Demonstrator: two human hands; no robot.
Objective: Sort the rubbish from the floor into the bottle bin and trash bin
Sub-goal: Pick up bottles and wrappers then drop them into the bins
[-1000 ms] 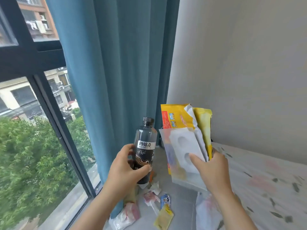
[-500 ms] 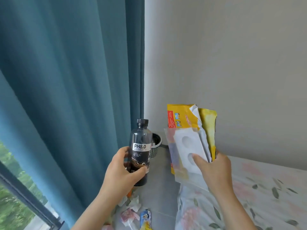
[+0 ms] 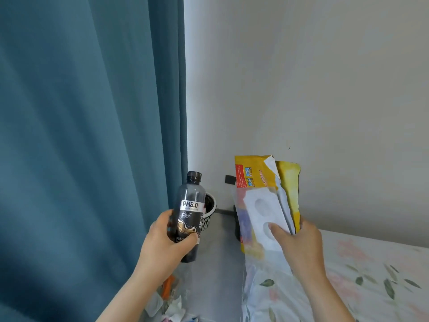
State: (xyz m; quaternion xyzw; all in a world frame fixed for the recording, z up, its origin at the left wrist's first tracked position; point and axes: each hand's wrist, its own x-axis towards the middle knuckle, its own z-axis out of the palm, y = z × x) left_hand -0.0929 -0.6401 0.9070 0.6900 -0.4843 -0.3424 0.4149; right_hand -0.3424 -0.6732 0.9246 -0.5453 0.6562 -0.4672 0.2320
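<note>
Head view. Corner of a room: teal curtain (image 3: 81, 135) on the left, plain wall (image 3: 301, 77) on the right, grey floor (image 3: 218, 263) running between curtain and a floral bedsheet (image 3: 371, 275).

Change over the last second: the view has swung right, the window is gone from frame, and a black mesh bin (image 3: 209, 212) now shows in the corner, right behind the bottle. Grips unchanged. Looks like the carry to the bins is under way, with nothing dropped yet.

- left hand (image 3: 162, 242): fingers and thumb wrapped round the dark PH8.0 bottle (image 3: 190, 210), held upright, cap on.
- right hand (image 3: 299, 247): thumb pinching a fan of flat packets (image 3: 262, 205), yellow, white and clear, held upright.
- more litter (image 3: 169, 303) lies on the floor below the left forearm.

Clearance: floor strip is narrow, with curtain on one side and bed edge on the other. The mesh bin sits close to the curtain hem. A dark object (image 3: 236, 219) peeks out behind the packets; could be the second bin, can't tell. Which bin takes bottles isn't marked.
</note>
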